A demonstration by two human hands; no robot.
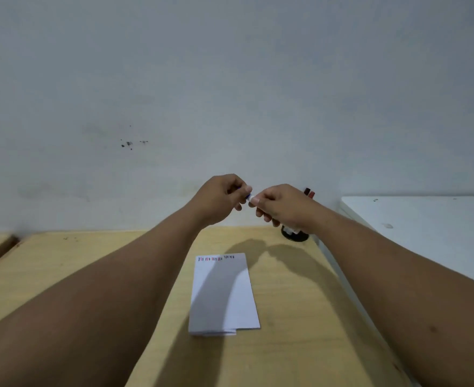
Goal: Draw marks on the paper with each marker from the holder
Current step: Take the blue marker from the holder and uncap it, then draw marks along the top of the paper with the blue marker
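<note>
Both hands are up in front of the wall, above the far end of the wooden table (300,303): the right hand (281,203) is wrapped around the white barrel of a marker (251,197), and the left hand (221,197) is pinching the marker's blue end, though I can't tell if that's the cap or the tip. Down on the table between the forearms lies the folded paper (224,297), with a row of short black, red and blue marks along its far edge. Behind the right hand sits the dark round holder (294,235), mostly hidden, and two more markers (309,192) poke up above the hand.
</note>
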